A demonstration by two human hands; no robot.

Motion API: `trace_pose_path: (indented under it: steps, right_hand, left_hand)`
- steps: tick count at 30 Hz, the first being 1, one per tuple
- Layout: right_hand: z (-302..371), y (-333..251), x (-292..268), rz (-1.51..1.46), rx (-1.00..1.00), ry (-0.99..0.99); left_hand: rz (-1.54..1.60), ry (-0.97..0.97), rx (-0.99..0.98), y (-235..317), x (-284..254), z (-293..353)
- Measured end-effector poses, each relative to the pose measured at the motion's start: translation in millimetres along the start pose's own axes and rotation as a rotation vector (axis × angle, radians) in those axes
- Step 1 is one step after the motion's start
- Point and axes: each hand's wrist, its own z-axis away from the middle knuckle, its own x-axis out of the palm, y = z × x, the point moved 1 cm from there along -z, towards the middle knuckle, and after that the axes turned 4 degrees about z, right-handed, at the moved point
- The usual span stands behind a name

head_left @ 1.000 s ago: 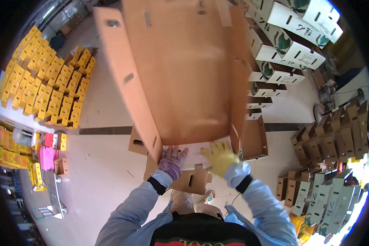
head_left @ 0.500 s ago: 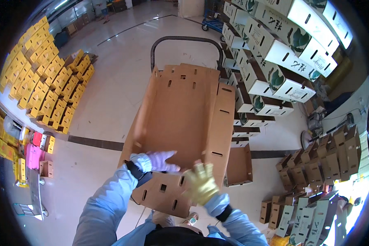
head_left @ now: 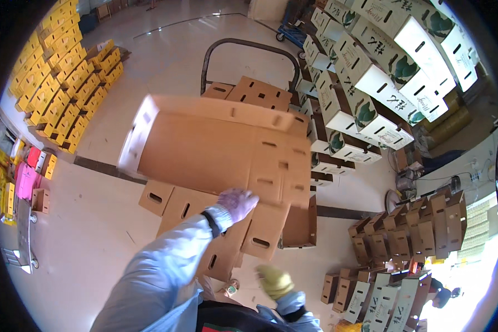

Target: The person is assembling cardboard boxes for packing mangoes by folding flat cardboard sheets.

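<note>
A brown cardboard carton [head_left: 199, 146], partly folded, lies turned across flat carton blanks on a cart. Its left end wall [head_left: 139, 135] stands up, with a white outer face, while flaps with slots spread flat at its right. My left hand [head_left: 238, 203], in a purple glove, is at the carton's near edge, its fingers bunched against the cardboard. Beneath and nearer me are more slotted cardboard blanks [head_left: 213, 263]. My right hand [head_left: 275, 281], in a yellow glove, is off the cardboard at the lower right; motion blurs its fingers.
Beyond the blanks rises the cart's black handle [head_left: 252, 41]. White printed cartons [head_left: 371, 72] are stacked at the right, yellow boxes [head_left: 55, 77] at the far left. An open brown tray [head_left: 300, 227] stands on the floor beside the cart. More brown cartons [head_left: 420, 227] stand at lower right.
The carton has swung from lengthwise to crosswise, its end wall now upright at the left. My left hand has moved right and slightly up; my right hand has dropped toward me.
</note>
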Motion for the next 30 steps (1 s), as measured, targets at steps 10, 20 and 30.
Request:
trace_pose_path:
  steps: [10, 20, 30]
  right_hand:
    - [-24.2, 59.1, -168.0, 0.736, -0.231, 0.555]
    - [-82.7, -3.7, -103.9, 0.429, -0.802, 0.026]
    - [-83.2, -26.9, -86.3, 0.51, -0.802, 0.011]
  left_hand:
    - [-0.23, -0.058, 0.616, -47.4, -49.3, 202.0]
    - [-0.36, -0.254, 0.289, -62.7, -46.9, 164.5]
    - [-0.23, -0.535, 0.133, -29.0, -54.0, 136.4]
